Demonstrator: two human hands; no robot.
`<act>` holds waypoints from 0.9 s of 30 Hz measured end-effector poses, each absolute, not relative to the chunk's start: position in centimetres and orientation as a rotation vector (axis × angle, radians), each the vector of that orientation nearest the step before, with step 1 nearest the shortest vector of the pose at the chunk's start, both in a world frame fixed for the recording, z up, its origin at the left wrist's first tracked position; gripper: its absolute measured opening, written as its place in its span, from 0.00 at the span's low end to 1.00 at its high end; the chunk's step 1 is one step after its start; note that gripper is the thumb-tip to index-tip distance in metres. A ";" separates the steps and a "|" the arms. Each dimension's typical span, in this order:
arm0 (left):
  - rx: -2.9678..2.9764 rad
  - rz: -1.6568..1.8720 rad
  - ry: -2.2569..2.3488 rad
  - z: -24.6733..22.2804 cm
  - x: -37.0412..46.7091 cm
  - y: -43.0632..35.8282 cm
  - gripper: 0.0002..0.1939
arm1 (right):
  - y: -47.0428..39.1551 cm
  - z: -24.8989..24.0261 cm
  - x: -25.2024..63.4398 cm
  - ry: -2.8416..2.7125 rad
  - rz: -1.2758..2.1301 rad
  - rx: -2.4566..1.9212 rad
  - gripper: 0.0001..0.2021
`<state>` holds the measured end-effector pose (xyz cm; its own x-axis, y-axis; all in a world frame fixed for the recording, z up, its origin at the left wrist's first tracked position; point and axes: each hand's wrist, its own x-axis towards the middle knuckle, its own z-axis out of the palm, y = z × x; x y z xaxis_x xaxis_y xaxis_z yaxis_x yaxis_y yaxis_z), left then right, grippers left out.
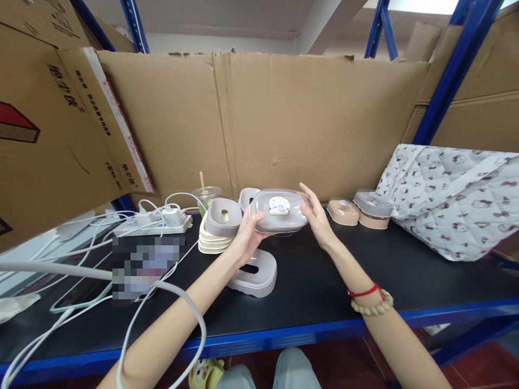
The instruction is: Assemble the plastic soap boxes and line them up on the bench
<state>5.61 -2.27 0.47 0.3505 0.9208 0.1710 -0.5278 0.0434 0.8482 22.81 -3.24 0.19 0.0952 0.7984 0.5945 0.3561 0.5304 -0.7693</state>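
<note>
My left hand (246, 233) grips the left end of a grey oval plastic box (292, 220), thumb on its side and fingers beneath. The box has a clear lid with a white label (279, 205) on it and is held above the black tabletop. At its right end is my right hand (318, 220), fingers stretched out and thumb by the lid's edge; whether it touches cannot be made out. Below lies a grey oval lid with a slot (263, 273), partly behind my left wrist. Another grey slotted piece (224, 216) rests on a stack of cream pieces (208, 244).
Beige and grey boxes (343, 212) stand right, beside a patterned quilted bag (454, 200). On the left are a power strip (152, 226), tangled white cables and a blurred phone-like device (148, 270). A lidded cup (206, 193) stands behind the stack. Cardboard (284, 119) walls the back.
</note>
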 end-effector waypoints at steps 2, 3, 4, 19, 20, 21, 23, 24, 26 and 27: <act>1.029 1.197 0.452 0.4 5.4 -2.2 0.29 | -3.3 0.4 22.9 -1.400 0.631 -1.101 0.37; 1.044 1.200 0.443 0.4 5.4 -2.2 0.30 | -3.3 0.5 22.9 -1.371 0.733 -1.119 0.36; 1.057 1.200 0.440 0.5 5.3 -2.2 0.31 | -3.4 0.5 22.9 -1.352 0.818 -1.119 0.35; 1.190 1.164 0.660 0.5 5.2 -1.7 0.22 | -4.9 1.4 24.3 -1.675 1.106 -0.979 0.50; 1.182 1.161 0.642 0.5 5.1 -1.7 0.22 | -5.0 1.4 24.3 -1.686 1.067 -0.959 0.51; 1.171 1.140 0.619 0.6 5.1 -1.6 0.23 | -4.9 1.4 24.4 -1.680 1.006 -0.948 0.50; 1.148 1.071 0.569 0.8 5.1 -1.6 0.25 | -4.3 1.4 24.8 -1.629 0.842 -0.945 0.47; 1.139 1.034 0.551 0.8 5.0 -1.6 0.26 | -3.9 1.4 25.0 -1.578 0.741 -0.956 0.46; 1.142 0.987 0.545 0.8 5.0 -1.6 0.28 | -3.1 1.2 25.7 -1.396 0.521 -1.023 0.45; 1.157 0.976 0.552 0.8 5.0 -1.5 0.28 | -2.7 1.1 26.1 -1.265 0.422 -1.085 0.44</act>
